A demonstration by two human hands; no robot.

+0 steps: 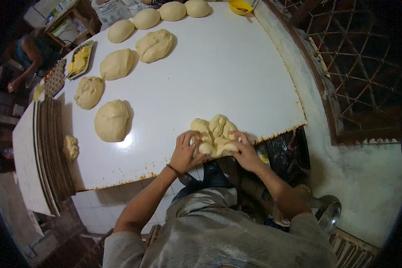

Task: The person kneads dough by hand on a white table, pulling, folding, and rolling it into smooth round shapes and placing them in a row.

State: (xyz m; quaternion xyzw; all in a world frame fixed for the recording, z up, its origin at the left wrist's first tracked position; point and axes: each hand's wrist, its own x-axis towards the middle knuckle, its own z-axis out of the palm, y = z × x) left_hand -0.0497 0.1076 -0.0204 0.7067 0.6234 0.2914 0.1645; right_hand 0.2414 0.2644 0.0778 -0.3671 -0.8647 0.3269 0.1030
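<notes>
A lump of pale yellow dough (217, 134) lies at the near edge of the white table, its surface folded and creased. My left hand (186, 149) grips its left side, fingers curled into it. On the opposite side my right hand (245, 151) is closed on the dough in the same way. Between the two hands the dough bulges up in uneven lobes. Farther left rests a smooth rounded dough piece (111, 120), apart from my hands.
More dough pieces (117, 64) line the left and far sides of the white table (219, 67). Stacked boards (44, 152), a small dough scrap (70, 148), a tray of yellow slabs (80, 59) and egg cartons (54, 79) are left. A yellow bowl (240, 6) stands far right. Another person's arm (31, 58) shows far left.
</notes>
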